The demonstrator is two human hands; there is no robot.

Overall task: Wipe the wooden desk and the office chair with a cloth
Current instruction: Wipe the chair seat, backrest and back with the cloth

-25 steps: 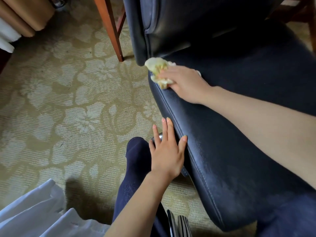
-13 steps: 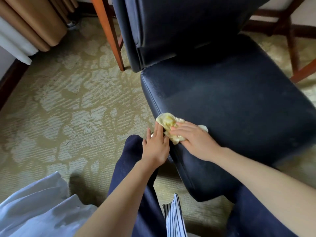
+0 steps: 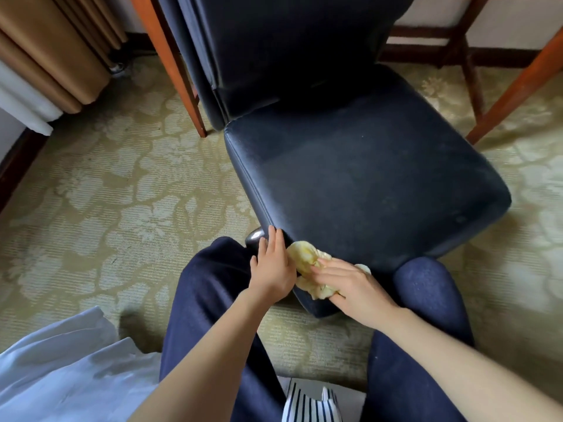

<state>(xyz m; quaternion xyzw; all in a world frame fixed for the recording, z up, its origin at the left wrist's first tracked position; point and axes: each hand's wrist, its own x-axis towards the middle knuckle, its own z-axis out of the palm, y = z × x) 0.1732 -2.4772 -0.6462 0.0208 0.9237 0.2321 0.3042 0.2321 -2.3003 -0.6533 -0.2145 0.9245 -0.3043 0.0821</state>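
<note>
- Office chair: dark navy, leather-like upholstery. It stands on the patterned carpet, seat towards the camera and backrest rising at the top of the view.
- Yellow cloth: crumpled into a wad on the near left corner of the seat, at the front edge.
- Right hand: lies on top of the cloth with its fingers bent over the wad, holding it and pressing it onto the seat corner.
- Left hand: flat, fingers straight and together, laid against the left side of the same corner. It holds nothing and sits just beside the cloth, close to the right hand.
- A glossy dark part of the chair base shows just below the left fingertips.
- Wooden desk legs: one left of the backrest, one slanting at the far right. The desktop is out of view.
- The person's knees in navy trousers flank the seat's front corner.
- Tan curtain at upper left; white fabric at lower left.
</note>
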